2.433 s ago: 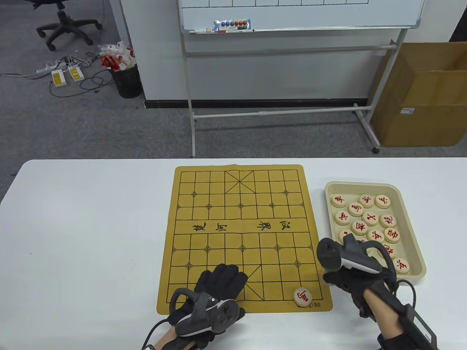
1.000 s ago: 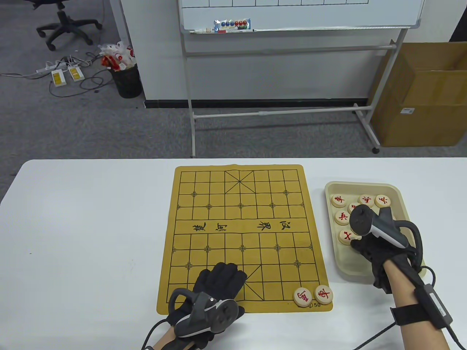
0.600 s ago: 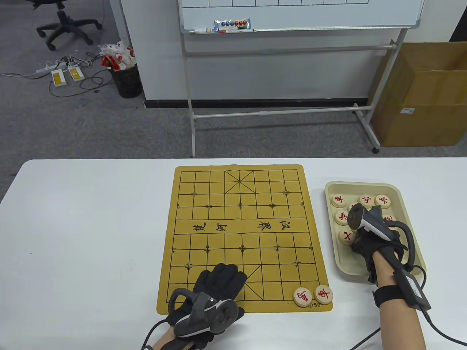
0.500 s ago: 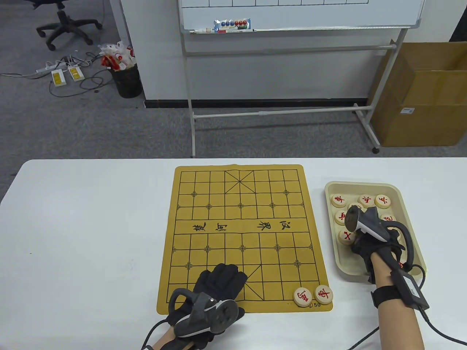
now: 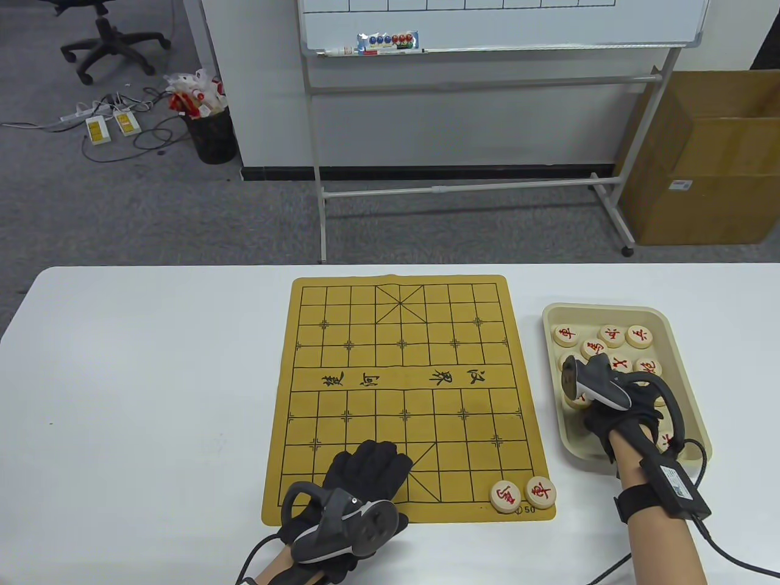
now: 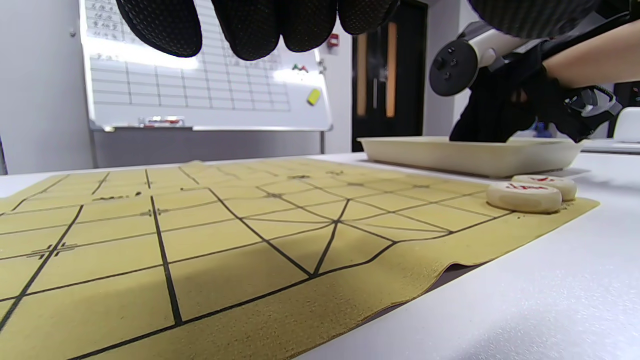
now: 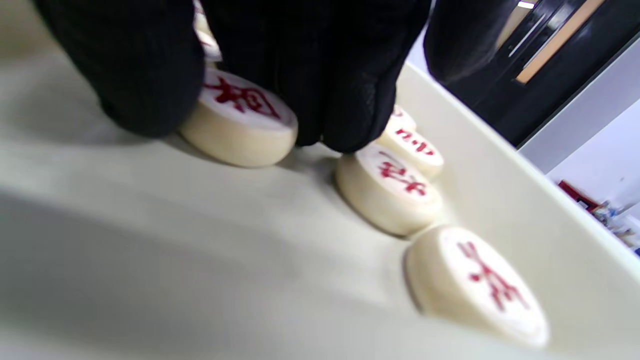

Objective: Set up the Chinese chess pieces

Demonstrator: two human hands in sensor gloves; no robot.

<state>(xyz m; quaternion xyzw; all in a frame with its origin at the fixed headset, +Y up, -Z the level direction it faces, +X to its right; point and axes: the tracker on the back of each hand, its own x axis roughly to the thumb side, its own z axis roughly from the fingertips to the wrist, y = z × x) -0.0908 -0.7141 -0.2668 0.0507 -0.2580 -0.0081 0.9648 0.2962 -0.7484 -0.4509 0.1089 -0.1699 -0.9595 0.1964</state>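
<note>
My right hand (image 5: pixel 621 414) has dropped onto a tray (image 5: pixel 682 365) piece (image 7: pixel 240 125), fingers pinching it, seemingly; next placement begins. Left hand (image 5: pixel 365 469) lies flat on the board (image 5: pixel 402 365), holding nothing.

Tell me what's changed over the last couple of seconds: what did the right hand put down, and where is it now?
The right hand set a second piece at the board's near right corner, beside the first piece, then moved into the tray. It now grips a piece there, not yet lifted. The left hand stayed resting on the board's near edge; board and tray did not move.
</note>
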